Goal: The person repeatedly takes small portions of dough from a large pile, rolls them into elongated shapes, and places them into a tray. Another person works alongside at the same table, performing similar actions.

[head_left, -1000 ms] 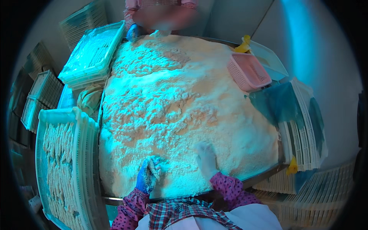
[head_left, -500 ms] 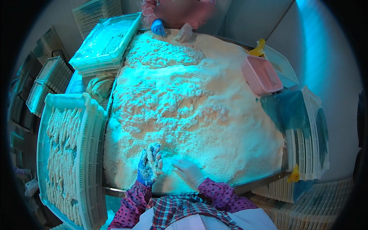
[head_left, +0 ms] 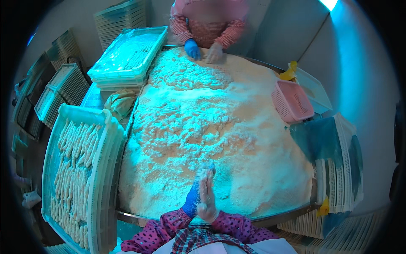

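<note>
My left hand (head_left: 192,200), in a blue glove dusted with crumbs, is pressed palm to palm against my right hand (head_left: 207,198) in a clear glove. Both sets of fingers point away from me, above the near part of a wide bed of pale breadcrumbs (head_left: 182,131). Whatever lies between the palms is hidden, though crumbs cling around the fingertips. To the left, rows of long crumb-coated strips (head_left: 76,165) lie in the top tray (head_left: 47,178) of a stack beside the table.
Across the table a person's gloved hands (head_left: 204,51) rest at the crumbs' far edge. Far left stands another tray stack (head_left: 111,76), with a bunched cloth (head_left: 120,103) near it. At right are a pink basket (head_left: 292,101), a yellow-handled clear bin (head_left: 315,91) and stacked trays (head_left: 338,169).
My right hand has risen from the crumbs and met my left palm. My left hand has moved right and turned inward. The whole view has shifted slightly.
</note>
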Tool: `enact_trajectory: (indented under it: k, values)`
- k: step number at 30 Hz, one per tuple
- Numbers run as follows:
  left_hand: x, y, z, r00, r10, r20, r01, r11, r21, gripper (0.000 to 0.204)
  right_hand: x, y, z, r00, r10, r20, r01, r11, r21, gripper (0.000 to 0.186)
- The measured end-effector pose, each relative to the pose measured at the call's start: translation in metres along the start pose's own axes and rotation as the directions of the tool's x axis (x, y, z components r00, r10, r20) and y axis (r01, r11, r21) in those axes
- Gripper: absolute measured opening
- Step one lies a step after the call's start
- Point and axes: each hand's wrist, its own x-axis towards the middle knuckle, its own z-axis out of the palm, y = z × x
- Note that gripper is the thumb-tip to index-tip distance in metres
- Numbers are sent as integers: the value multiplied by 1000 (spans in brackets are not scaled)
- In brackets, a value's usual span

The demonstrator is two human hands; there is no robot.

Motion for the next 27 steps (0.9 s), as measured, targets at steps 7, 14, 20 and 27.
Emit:
enact_trajectory:
  k: [7,14,20,27]
  values:
    - [-31,-62,-15,871,-433,232,491,751,-442,69,-4,-15,2,997,-58,-55,66,987,148,99]
    - [21,5,1,985,-99,144,147,916,-374,69,-3,5,-7,990,-18,-140,18,1000,-4,90]
    - [26,6,6,960,-249,130,261,962,-76,55,-15,15,-3,941,255,-222,-257,966,20,89]
    - [22,-45,0,922,-369,118,358,928,103,50,1,24,-39,861,351,-368,-347,934,80,93]
